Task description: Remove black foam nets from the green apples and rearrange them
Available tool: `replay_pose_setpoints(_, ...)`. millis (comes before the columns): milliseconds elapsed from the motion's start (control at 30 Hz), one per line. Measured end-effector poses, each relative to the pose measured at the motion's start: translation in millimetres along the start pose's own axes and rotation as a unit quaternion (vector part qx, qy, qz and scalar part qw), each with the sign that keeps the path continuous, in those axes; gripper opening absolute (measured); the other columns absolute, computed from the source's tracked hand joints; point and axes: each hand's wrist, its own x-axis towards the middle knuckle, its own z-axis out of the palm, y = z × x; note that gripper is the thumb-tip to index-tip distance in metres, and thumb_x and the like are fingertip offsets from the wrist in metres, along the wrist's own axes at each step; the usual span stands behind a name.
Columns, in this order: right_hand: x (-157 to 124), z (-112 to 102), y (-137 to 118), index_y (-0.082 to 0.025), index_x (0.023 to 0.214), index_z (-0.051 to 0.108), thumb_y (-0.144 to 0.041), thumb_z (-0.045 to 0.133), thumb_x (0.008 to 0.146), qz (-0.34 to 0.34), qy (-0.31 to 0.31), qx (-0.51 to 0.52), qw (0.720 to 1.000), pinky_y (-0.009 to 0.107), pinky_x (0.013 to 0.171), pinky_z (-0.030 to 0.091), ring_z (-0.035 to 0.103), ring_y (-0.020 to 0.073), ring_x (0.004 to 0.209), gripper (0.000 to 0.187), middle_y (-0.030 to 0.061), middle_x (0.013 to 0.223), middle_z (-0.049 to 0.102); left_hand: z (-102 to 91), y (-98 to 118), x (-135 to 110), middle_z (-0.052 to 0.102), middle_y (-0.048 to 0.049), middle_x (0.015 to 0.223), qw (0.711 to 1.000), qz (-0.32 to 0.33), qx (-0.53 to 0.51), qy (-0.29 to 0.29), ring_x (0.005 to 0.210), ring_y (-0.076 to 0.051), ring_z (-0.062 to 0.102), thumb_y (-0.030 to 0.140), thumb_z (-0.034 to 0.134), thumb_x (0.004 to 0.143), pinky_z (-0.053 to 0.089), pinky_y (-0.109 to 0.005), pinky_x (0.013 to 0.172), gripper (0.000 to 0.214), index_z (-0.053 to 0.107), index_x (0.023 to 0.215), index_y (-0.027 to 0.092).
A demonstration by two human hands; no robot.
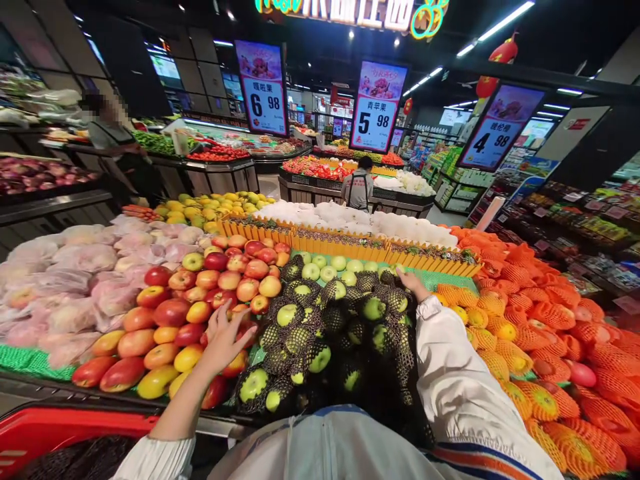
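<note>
My left hand [226, 335] hovers over or rests against the right side of a heap of red-and-yellow apples [173, 312], its fingers spread and nothing in them. My right hand [413, 285] reaches to the back right edge of the green apples, fingers stretched out. Whether its fingertips touch an apple I cannot make out. Between my hands lie green apples in black netting [320, 357], several showing bare skin through it. Behind these, bare green apples [329, 273] sit in rows.
Plastic-wrapped pink fruit [75, 263] lies left; fruit in orange foam nets [545, 320] lies right. A yellow slatted divider [340, 243] crosses the back, before white-wrapped produce [325, 217]. A red basket [65, 430] is at lower left. Two people [359, 188] stand farther off.
</note>
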Motion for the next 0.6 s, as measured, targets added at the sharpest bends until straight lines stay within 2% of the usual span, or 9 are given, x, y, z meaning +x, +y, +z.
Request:
replay_pose_setpoints(133,-11.9,-14.3,-24.0,-0.019,0.068,0.059,-0.05,0.068,0.082,-0.027,0.085,0.055,0.995,0.037,0.085,0.047,0.061,0.0242,0.087,0.035,0.0114,0.086,0.068,-6.8,-13.2,2.2,0.023,-0.0177,0.16,0.999,-0.036,-0.008,-0.001,0.143,-0.047,0.021,0.056,0.045,0.091,0.031,-0.068,0.11,0.058,0.058,0.137,0.022)
replay_pose_setpoints(200,-39.6,-23.6,-42.0,-0.02,0.076,0.059,-0.046,0.069,0.081,-0.058,0.132,0.096,0.985,0.038,0.089,0.048,0.06,0.0235,0.093,0.028,0.0094,0.091,0.066,-2.0,-15.6,11.2,0.024,-0.0179,0.159,0.999,-0.027,-0.016,-0.005,0.143,-0.047,0.021,0.056,0.045,0.091,0.029,-0.068,0.111,0.058,0.059,0.136,0.021)
replay_pose_setpoints(233,-59.6,-27.5,-51.2,-0.02,0.079,0.057,-0.043,0.074,0.078,-0.086,0.144,0.164,0.972,0.036,0.086,0.049,0.06,0.0222,0.089,0.028,0.0069,0.088,0.064,2.1,-14.8,18.1,0.025,-0.0177,0.158,1.0,-0.011,-0.022,-0.008,0.143,-0.046,0.021,0.055,0.045,0.091,0.028,-0.067,0.112,0.057,0.06,0.134,0.021)
replay_pose_setpoints(267,-82.7,-30.5,-59.9,-0.021,0.084,0.056,-0.041,0.078,0.075,-0.096,0.126,0.226,0.961,0.033,0.08,0.05,0.059,0.0199,0.083,0.031,0.0041,0.086,0.063,7.1,-12.6,26.6,0.026,-0.0172,0.158,0.999,0.008,-0.03,-0.01,0.144,-0.044,0.022,0.055,0.045,0.091,0.028,-0.066,0.113,0.056,0.061,0.133,0.02)
replay_pose_setpoints(367,-160.2,-32.9,-75.6,-0.024,0.1,0.055,-0.034,0.083,0.071,-0.065,-0.026,0.324,0.944,0.026,0.066,0.047,0.056,0.0152,0.072,0.042,-0.0003,0.085,0.061,25.2,2.7,61.1,0.034,-0.0154,0.156,0.995,0.068,-0.069,-0.028,0.144,-0.039,0.026,0.055,0.047,0.092,0.026,-0.061,0.117,0.053,0.062,0.129,0.02)
replay_pose_setpoints(433,-208.5,-29.4,-72.4,-0.022,0.093,0.06,-0.031,0.082,0.073,-0.064,-0.136,0.277,0.949,0.026,0.067,0.046,0.056,0.0153,0.074,0.031,0.0012,0.087,0.063,38.0,19.1,89.2,0.041,-0.014,0.152,0.988,0.096,-0.101,-0.059,0.142,-0.037,0.03,0.055,0.051,0.09,0.025,-0.06,0.118,0.051,0.063,0.128,0.021)
replay_pose_setpoints(500,-249.4,-23.3,-58.1,-0.02,0.081,0.063,-0.029,0.08,0.073,-0.037,-0.24,0.221,0.945,0.026,0.068,0.045,0.056,0.0161,0.073,0.02,0.0003,0.077,0.063,50.9,38.7,119.2,0.046,-0.0123,0.151,0.979,0.12,-0.13,-0.096,0.141,-0.036,0.033,0.053,0.054,0.089,0.024,-0.059,0.119,0.049,0.063,0.126,0.023)
replay_pose_setpoints(533,-266.7,-19.9,-48.2,-0.019,0.074,0.062,-0.029,0.079,0.072,-0.005,-0.255,0.214,0.943,0.026,0.066,0.044,0.055,0.0159,0.07,0.02,-0.0002,0.071,0.061,57.5,49.2,134.6,0.048,-0.0119,0.15,0.975,0.132,-0.139,-0.111,0.141,-0.035,0.036,0.052,0.055,0.089,0.025,-0.057,0.119,0.048,0.064,0.126,0.023)
replay_pose_setpoints(600,-295.5,-14.9,-27.5,-0.019,0.073,0.062,-0.035,0.082,0.068,0.07,-0.209,0.255,0.942,0.028,0.069,0.047,0.058,0.0176,0.073,0.026,0.0005,0.073,0.062,71.1,70.9,164.9,0.053,-0.0117,0.146,0.968,0.153,-0.148,-0.135,0.138,-0.032,0.042,0.05,0.055,0.09,0.029,-0.052,0.119,0.047,0.064,0.125,0.021)
